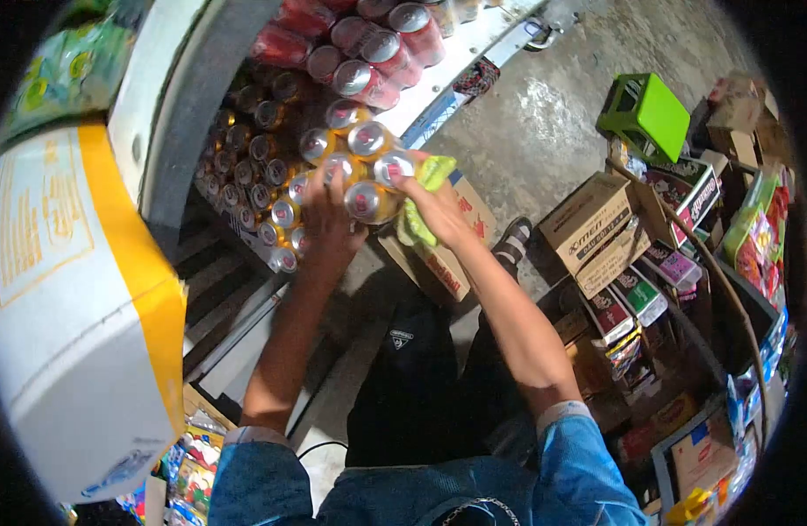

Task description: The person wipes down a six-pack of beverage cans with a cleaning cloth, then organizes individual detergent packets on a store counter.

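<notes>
Concrete floor [544, 114], bare and lit in the upper centre of the frame, forms the background. Nearest you, at the left edge, stands a large white-and-yellow carton [79, 307]. Just above the centre, your two hands flank a cluster of gold drink cans [367, 138], lids facing the camera; six lids can be made out. Your left hand [332, 215], blurred, is half open, its fingers curved over the cluster's near left side. Your right hand [434, 210] is partly closed on the right side, thumb beside a lid, with a yellow-green cloth [432, 173] at its fingers; how far those fingers curl is hidden. The cluster lies between and beyond your palms, in contact with both hands.

As a judgement, full cans would make it fairly heavy, with smooth, slippery walls that dent under hard pressure. It is best held low on two opposite sides; whether wrap binds the cans cannot be told.

Below the cluster in view is a Red Bull carton [443, 272]. To the left are closely set rows of gold cans [285, 212]; at upper centre, red cans [351, 77]. At right, an X-Men carton [588, 210] lies below a green plastic stool [665, 114].
</notes>
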Demonstrator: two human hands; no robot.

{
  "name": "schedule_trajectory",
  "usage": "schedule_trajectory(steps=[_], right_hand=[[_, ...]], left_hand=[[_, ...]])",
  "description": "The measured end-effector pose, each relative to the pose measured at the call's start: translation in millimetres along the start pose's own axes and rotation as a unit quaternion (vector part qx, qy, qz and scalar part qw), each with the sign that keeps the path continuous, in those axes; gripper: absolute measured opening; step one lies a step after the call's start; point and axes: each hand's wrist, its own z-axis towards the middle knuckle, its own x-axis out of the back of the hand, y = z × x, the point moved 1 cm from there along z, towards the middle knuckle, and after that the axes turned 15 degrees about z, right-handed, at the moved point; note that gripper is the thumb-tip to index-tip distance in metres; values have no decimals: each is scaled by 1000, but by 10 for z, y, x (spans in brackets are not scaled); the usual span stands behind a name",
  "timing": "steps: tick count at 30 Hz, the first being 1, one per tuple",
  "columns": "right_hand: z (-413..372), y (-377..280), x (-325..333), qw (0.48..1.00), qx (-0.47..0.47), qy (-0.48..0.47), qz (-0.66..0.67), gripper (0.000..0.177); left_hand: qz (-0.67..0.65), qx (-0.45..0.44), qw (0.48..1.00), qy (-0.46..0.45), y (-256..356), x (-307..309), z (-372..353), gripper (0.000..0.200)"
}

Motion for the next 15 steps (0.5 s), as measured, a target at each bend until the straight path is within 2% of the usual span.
schedule_trajectory(steps=[1,3,4,6,7,8,10,11,12,13,14,15], right_hand=[[55,55,-62,1000,27,8,-7,78],[260,301,-144,996,67,30,-53,89],[287,362,-226,993,94,61,-41,94],[340,471,-274,990,80,107,49,95],[292,517,-271,989,77,118,48,95],[237,539,-262,984,81,142,71,90],[111,513,-197,977,91,169,95,84],[-60,486,-113,979,62,166,99,77],[-224,466,-31,981,34,160,104,70],[-398,524,56,977,41,181,103,56],[-595,528,165,978,16,189,88,48],[-795,537,281,978,-8,198,72,40]], left_hand=[[-7,-11,1000,-3,57,59,-23,103],[-4,56,994,-98,193,122,-74,99],[-13,46,993,-106,248,84,-119,99],[36,95,989,-104,369,41,-206,89],[-39,107,989,-90,468,94,-262,79],[-45,100,989,-96,582,153,-299,79],[-87,42,995,-19,746,264,-365,72],[-92,36,995,-24,768,238,-501,72],[-127,58,988,-64,756,97,-692,69],[-161,79,978,-106,732,-88,-859,65],[-164,75,977,-111,707,-302,-986,65],[-267,164,940,-132,668,-566,-1127,57]])
